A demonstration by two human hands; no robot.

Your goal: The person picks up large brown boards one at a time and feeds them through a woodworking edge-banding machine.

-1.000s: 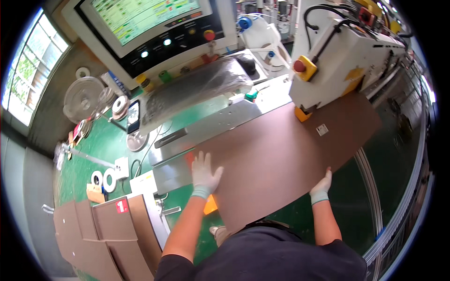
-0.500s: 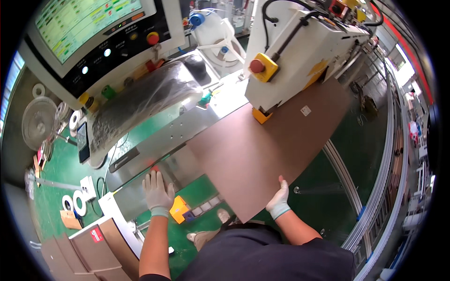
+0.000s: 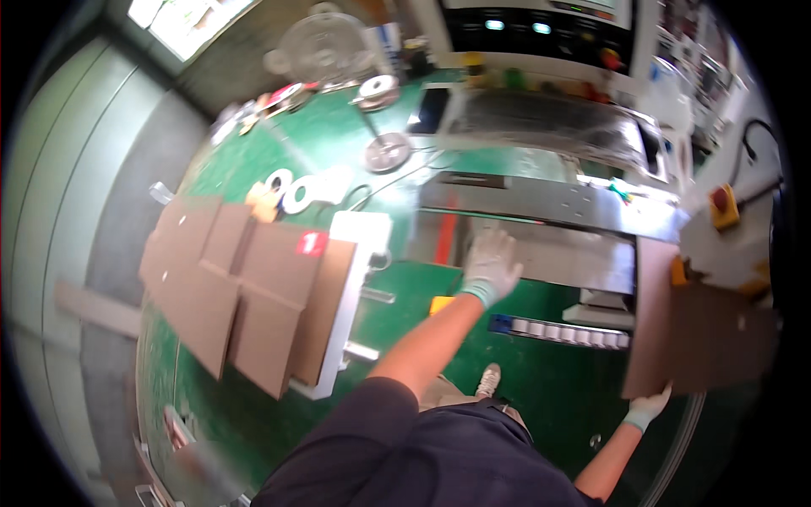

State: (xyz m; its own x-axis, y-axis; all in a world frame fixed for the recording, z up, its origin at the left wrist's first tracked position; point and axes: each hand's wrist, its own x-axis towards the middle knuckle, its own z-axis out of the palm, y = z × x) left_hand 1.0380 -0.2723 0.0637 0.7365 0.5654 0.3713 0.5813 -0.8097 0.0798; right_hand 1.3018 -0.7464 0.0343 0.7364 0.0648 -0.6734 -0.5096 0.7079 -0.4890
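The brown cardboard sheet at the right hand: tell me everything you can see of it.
The cardboard sheet is a flat, plain brown panel, seemingly corrugated board, with a tiny pale mark near its right part. It lies at the picture's right, over the green machine bed, its top edge under the white machine housing near an orange block. The gloved right hand grips its lower left corner. The left hand is apart from it, on the metal plate.

We can't see the right hand (image 3: 649,408) fingers: they're tucked under the cardboard sheet (image 3: 697,329). Sheet's far edge fades into the dark rim. Control panel (image 3: 541,29) is cut off at top and blurred. Shelf items are too small to identify.
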